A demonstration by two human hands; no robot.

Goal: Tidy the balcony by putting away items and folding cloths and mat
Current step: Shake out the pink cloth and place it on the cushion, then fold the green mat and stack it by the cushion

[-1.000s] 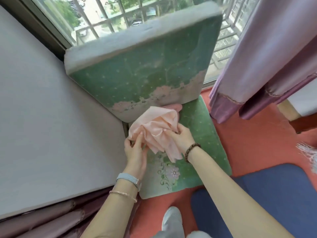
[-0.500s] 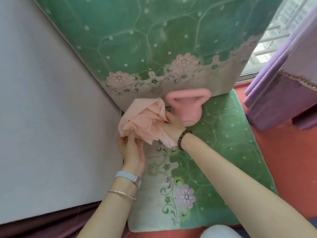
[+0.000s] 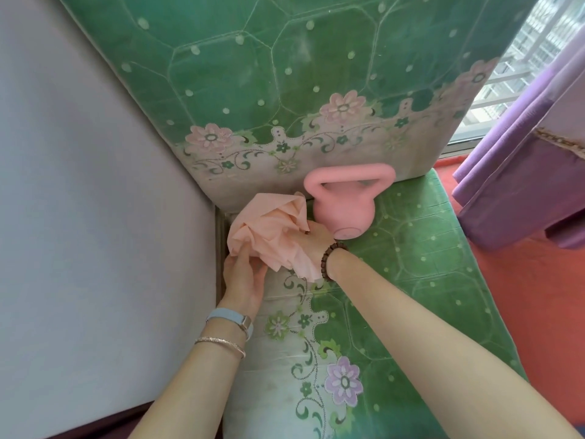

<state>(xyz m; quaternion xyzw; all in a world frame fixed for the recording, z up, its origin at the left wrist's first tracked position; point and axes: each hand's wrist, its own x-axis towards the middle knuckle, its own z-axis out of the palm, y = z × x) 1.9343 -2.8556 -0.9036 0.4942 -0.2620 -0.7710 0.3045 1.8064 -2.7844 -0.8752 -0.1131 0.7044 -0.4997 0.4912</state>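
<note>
The cloth (image 3: 269, 226) is held bunched over the mat's (image 3: 411, 280) left edge, just left of the kettlebell (image 3: 345, 204). It is pinched at its lower left by the left hand (image 3: 243, 277) and gripped from the right by the right hand (image 3: 316, 242). Its loose ends hang toward the person, so a fold would likely be started by drawing the hands apart sideways.

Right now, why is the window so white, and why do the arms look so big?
Head view: daylight blows out the barred window at top right; the wide-angle lens stretches the forearms near the bottom edge; the crumpled peach cloth, pink kettlebell, left hand and right hand look sharp.
</note>
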